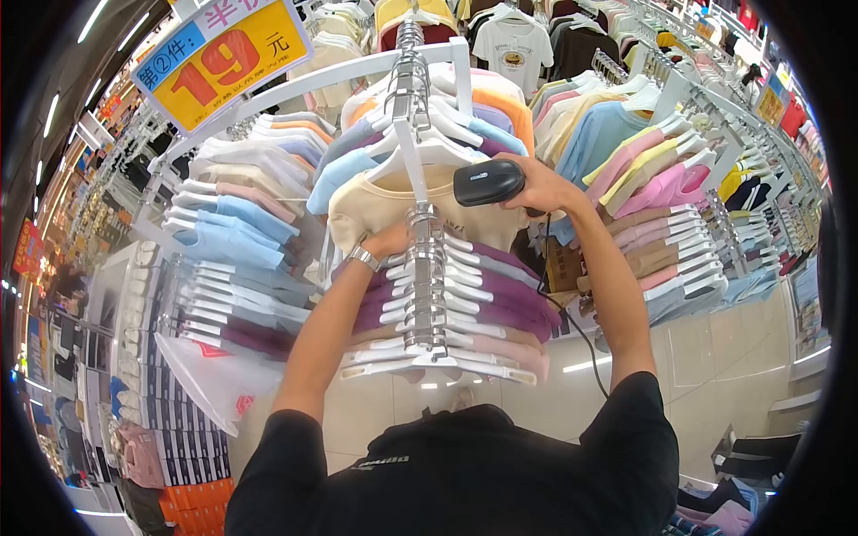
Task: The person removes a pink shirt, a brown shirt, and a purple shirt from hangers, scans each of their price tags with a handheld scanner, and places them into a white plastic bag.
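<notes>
A black barcode scanner is gripped in my right hand, and its cord hangs down past my forearm. The scanner is over the right shoulder of a beige shirt on a white hanger. My left hand, below a metal wristwatch, reaches in against the front of that shirt, beside the rail's hanger hooks. Its fingertips are hidden, so its grip does not show. Nearer to me, purple shirts and pink ones hang close together on white hangers.
A yellow price sign stands at the upper left. White rack frames hold pastel shirts on both sides, with blue shirts at the right. A white plastic bag hangs at the left. Tiled floor shows at the right.
</notes>
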`<action>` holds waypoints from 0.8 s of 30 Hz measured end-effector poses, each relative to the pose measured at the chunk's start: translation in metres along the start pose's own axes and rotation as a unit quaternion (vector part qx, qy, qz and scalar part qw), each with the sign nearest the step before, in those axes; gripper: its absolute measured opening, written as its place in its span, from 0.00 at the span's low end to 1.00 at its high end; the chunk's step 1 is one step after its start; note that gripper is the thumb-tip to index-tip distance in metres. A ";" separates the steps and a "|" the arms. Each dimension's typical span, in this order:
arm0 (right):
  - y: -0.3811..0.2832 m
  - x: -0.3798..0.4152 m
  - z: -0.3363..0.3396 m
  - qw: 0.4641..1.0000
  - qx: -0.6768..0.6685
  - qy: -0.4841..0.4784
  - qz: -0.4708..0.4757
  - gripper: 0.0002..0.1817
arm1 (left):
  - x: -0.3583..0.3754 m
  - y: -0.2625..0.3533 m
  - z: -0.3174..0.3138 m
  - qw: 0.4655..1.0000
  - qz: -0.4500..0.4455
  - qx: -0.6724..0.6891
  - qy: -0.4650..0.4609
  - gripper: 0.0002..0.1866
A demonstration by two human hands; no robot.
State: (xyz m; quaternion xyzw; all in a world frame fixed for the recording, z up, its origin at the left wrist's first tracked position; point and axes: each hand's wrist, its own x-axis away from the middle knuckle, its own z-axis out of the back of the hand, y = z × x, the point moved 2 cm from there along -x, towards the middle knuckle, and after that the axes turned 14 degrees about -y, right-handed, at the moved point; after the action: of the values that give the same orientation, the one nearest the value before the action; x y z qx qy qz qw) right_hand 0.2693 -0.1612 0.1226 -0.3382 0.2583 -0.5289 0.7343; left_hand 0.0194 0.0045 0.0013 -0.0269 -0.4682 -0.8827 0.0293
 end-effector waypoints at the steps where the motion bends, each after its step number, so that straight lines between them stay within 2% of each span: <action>1: -0.002 0.003 0.000 1.000 -0.001 0.008 -0.007 0.36 | 0.002 0.005 -0.004 0.996 -0.044 -0.055 0.061 0.18; 2: -0.005 0.006 0.000 1.000 -0.001 0.017 -0.014 0.34 | 0.004 0.009 -0.007 0.983 -0.086 -0.109 0.122 0.16; 4: -0.014 0.008 -0.013 0.998 -0.028 0.036 -0.051 0.37 | 0.028 -0.010 0.004 0.990 0.099 -0.005 0.100 0.25; 5: -0.014 0.011 -0.015 0.996 -0.037 0.041 -0.072 0.39 | 0.036 -0.020 0.005 0.977 0.187 0.054 0.092 0.29; 6: 0.000 0.013 -0.017 0.999 -0.015 0.045 -0.018 0.40 | 0.047 0.001 0.007 0.968 0.227 0.043 0.097 0.31; 9: 0.016 0.031 -0.025 0.996 -0.056 0.059 -0.029 0.42 | 0.082 -0.004 0.008 0.959 0.239 0.035 0.150 0.28; 14: 0.025 0.062 -0.045 0.984 -0.103 0.128 -0.071 0.42 | 0.154 -0.022 -0.003 0.951 0.216 -0.016 0.222 0.28; 17: 0.039 0.071 -0.057 0.971 -0.185 0.141 -0.056 0.36 | 0.190 -0.030 -0.014 0.939 0.214 0.037 0.265 0.28; 20: 0.046 0.082 -0.066 0.973 -0.125 0.169 -0.094 0.29 | 0.224 -0.039 -0.024 0.922 0.221 0.110 0.300 0.25; 24: 0.045 0.103 -0.080 0.960 -0.130 0.207 -0.134 0.17 | 0.270 -0.023 -0.042 0.911 0.195 0.146 0.332 0.20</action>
State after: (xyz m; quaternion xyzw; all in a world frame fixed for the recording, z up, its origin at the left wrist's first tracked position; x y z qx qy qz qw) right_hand 0.2688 -0.2681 0.0347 -0.3453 0.4238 -0.6427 0.5367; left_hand -0.2520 -0.0242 -0.0211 0.1811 -0.5403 -0.7395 0.3584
